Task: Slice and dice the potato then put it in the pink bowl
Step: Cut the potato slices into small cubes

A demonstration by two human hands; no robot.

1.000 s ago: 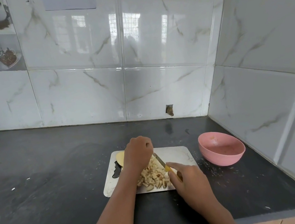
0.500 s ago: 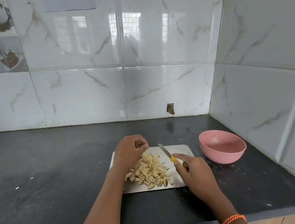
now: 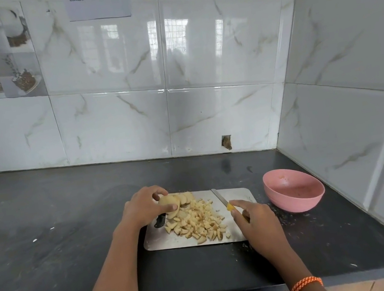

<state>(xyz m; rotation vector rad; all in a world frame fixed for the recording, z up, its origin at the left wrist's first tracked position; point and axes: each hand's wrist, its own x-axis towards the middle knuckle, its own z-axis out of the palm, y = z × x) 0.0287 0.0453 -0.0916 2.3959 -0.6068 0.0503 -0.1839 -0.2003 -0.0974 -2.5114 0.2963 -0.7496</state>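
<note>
On the dark table (image 3: pixel 45 222), the left hand (image 3: pixel 143 209) grips a stack of potato slices (image 3: pixel 170 204) at the 10 o'clock corner of the white cutting board (image 3: pixel 161 240). Diced potato (image 3: pixel 196 221) is heaped at the board's centre. At its 3 o'clock edge, the right hand (image 3: pixel 257 223) grips the yellow-handled knife (image 3: pixel 222 200), blade pointing toward 11. The pink bowl (image 3: pixel 294 194) sits at the board's 3 o'clock, just beside it.

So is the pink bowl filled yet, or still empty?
Empty: the pink bowl shows only bare inside with smears; the diced potato lies on the cutting board.
</note>
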